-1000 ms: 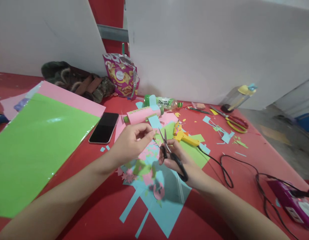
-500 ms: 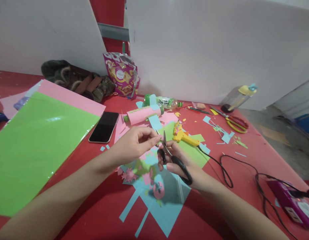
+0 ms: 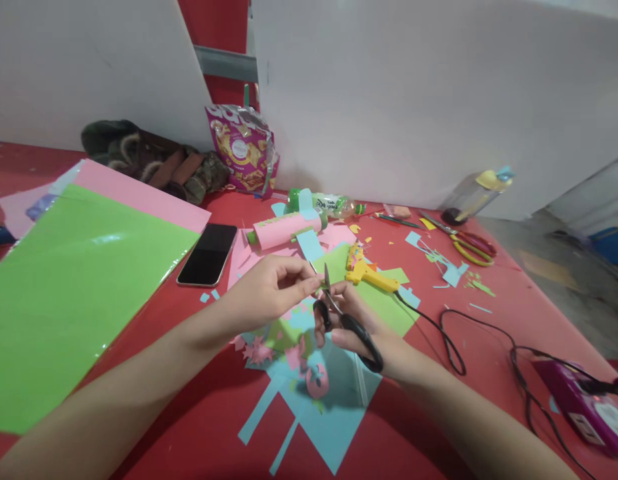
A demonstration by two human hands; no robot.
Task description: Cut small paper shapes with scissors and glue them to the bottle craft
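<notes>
Head view: looks down at two bare hands meeting over a red table (image 3: pixel 189 427) littered with coloured paper.
Left hand (image 3: pixel 269 293): thumb and fingers pinched together on a tiny scrap of paper (image 3: pixel 317 283); its colour is too small to tell.
Right hand (image 3: pixel 361 323): fingers threaded through the loops of the small black-handled scissors (image 3: pixel 343 317), closed around the handles.
Scissor blades: point up and away from the person, tips slightly apart, touching or nearly touching the scrap.
Key relation: the scrap sits at the left fingertips, directly left of the blades; the scissors' long axis runs from the right palm up and left toward that pinch, so the blades meet the scrap from its right side.
Nearer hand: both are at the scrap; the left holds it, the right reaches it only through the blades.
Below the hands: light blue paper sheet (image 3: pixel 333 413) with pink and green cuttings on it.
Just beyond: yellow glue gun (image 3: pixel 369 273) on green paper, its black cord (image 3: pixel 453 347) trailing right.
Left: black smartphone (image 3: pixel 209 255), beside a large green sheet (image 3: pixel 73 287) lying over a pink sheet (image 3: pixel 139 193).
Far right: red-and-yellow scissors (image 3: pixel 469 243), well apart.
</notes>
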